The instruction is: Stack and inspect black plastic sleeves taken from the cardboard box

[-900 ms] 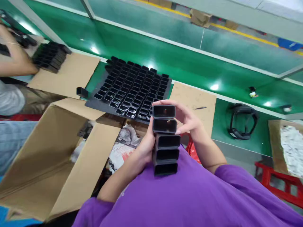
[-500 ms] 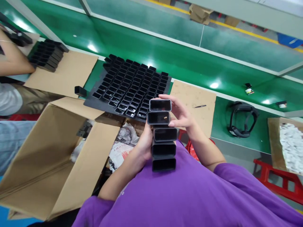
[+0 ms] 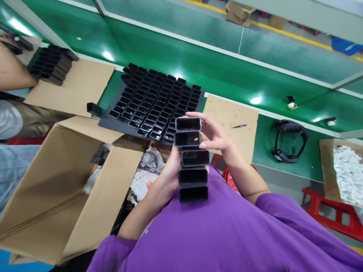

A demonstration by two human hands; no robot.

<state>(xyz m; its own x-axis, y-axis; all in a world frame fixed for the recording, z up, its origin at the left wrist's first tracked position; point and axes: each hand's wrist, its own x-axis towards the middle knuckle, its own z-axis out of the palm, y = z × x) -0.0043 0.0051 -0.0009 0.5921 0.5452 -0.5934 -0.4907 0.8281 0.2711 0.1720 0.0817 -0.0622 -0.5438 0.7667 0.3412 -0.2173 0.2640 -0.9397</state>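
Several black rectangular tubes (image 3: pixel 195 158) form a stack in front of my chest, their open ends facing up at me. My left hand (image 3: pixel 172 168) is closed around the stack from the left and below, its fingers partly hidden. At the upper end, my right hand (image 3: pixel 214 133) grips the top two tubes from the right, thumb near the second one and fingertips over the first. A small tan speck shows inside the second tube. Beyond my hands, many similar tubes (image 3: pixel 159 102) stand in rows on a dark sheet (image 3: pixel 110 121).
An open cardboard box (image 3: pixel 93 204) stands at the left, crumpled paper (image 3: pixel 151 160) beside it. Tweezers (image 3: pixel 239 126) lie on a cardboard sheet (image 3: pixel 227 113). Further right are a black headset (image 3: pixel 290 141) and a box of white pieces (image 3: pixel 348 173). A co-worker's arm (image 3: pixel 17 71) is at far left.
The stack and both hands have shifted very slightly left and up in the view, along with a small camera movement. My grip looks the same.
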